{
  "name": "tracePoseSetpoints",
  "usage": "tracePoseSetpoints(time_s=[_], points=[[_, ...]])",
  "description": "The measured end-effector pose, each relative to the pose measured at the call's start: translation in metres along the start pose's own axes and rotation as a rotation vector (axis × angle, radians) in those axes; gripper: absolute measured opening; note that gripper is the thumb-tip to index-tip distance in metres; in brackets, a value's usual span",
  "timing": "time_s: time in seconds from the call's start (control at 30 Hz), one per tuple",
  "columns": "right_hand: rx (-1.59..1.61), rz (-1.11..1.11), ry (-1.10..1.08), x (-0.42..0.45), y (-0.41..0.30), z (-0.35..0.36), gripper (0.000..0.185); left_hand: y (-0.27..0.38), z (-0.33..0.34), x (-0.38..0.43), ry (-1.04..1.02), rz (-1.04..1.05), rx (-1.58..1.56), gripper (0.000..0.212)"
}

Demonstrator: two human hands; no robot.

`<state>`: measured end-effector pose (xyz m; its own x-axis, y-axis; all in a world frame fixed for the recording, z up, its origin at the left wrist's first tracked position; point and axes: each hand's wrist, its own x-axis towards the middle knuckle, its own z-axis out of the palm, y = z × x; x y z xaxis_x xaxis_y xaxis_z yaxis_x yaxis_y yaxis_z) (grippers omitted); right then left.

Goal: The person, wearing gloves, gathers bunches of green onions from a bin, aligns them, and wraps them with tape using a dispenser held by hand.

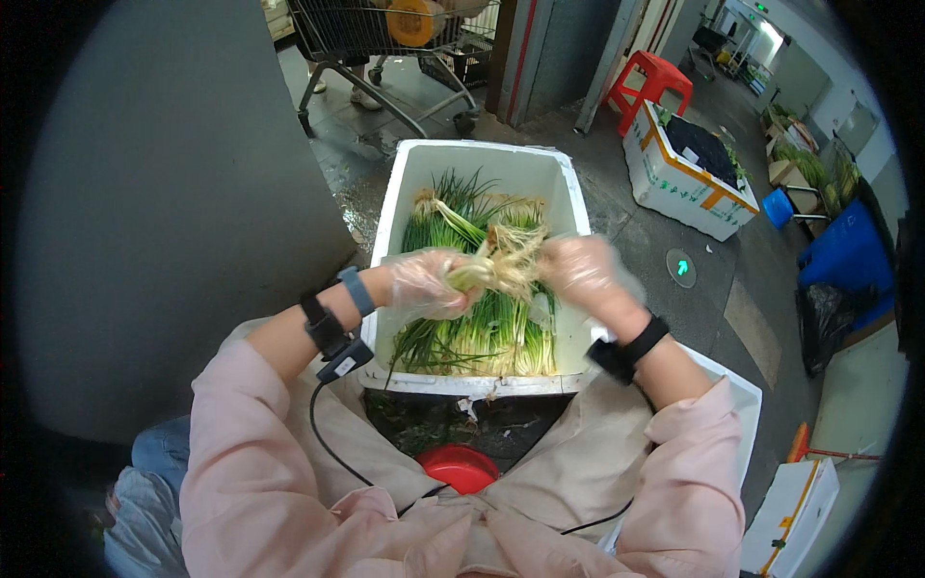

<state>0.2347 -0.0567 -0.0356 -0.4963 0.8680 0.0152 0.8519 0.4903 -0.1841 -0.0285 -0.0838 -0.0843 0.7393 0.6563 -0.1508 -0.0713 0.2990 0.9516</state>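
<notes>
My left hand (437, 282), in a clear plastic glove, grips a small bunch of green onions (471, 274) by their white stems. Their pale, tangled roots (519, 269) point to the right. At the root ends is my right hand (578, 269), also gloved and blurred; its fingers are curled, and whether they pinch the roots is hidden. Both hands are above a white foam box (564, 180) standing before me. Inside it lie many more green onions (498, 325) in rows, some with roots toward the far side.
A shopping cart (405, 54) holding a cut pumpkin (410, 23) stands ahead, a person's feet (365, 97) behind it. To the right are a red plastic stool (650, 79) and another foam box (686, 180). A grey panel (181, 217) rises on my left.
</notes>
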Motion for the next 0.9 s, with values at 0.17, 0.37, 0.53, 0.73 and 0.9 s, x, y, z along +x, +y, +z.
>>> tracePoseSetpoints(time_s=[0.17, 0.37, 0.53, 0.73, 0.9], points=[[0.31, 0.285, 0.025, -0.006, 0.086, -0.016, 0.025, 0.019, -0.015, -0.024, 0.311, 0.192, -0.013, 0.033], [0.558, 0.268, -0.394, -0.015, 0.02, -0.008, 0.054, -0.001, 0.001, -0.013, 0.57, 0.196, 0.356, 0.032], [1.257, -0.027, -0.291, -0.02, -0.041, -0.016, 0.054, 0.009, 0.041, 0.006, 0.336, 0.197, 0.594, 0.028], [1.5, 0.035, 0.02, -0.052, -0.062, -0.029, 0.031, 0.01, 0.039, 0.021, 0.194, 0.339, 0.306, 0.028], [1.471, 0.136, 0.299, -0.108, -0.049, -0.07, 0.026, 0.028, 0.069, -0.001, 0.299, 0.171, 0.798, 0.038]])
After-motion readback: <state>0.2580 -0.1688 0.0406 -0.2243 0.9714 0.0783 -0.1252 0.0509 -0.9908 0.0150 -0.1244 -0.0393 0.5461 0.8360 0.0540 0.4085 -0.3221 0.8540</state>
